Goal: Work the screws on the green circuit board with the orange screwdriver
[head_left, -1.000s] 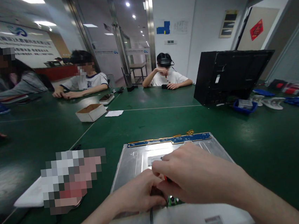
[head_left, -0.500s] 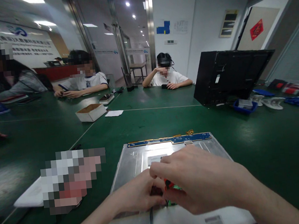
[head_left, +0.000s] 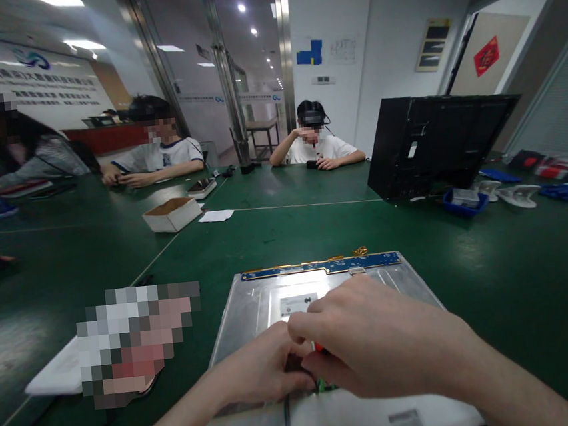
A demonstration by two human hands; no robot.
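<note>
A flat metal-backed display panel lies on the table in front of me, a narrow blue circuit board along its far edge. My right hand is over the near half, its fingers closed around a small red object that they mostly hide. Close against it, my left hand has its fingers pinched low at the panel; what they hold is hidden. Between the hands shows a bit of green circuit board. A grey cable runs from beneath my left fingers toward me.
A white box and a paper slip lie further off. At the right stand a black monitor and a blue tray. A blurred-out item lies left. Several people sit around the green table.
My right hand has shifted and turned slightly, so less of the red object shows and more of the panel's label is visible. The left hand stays in nearly the same place.
</note>
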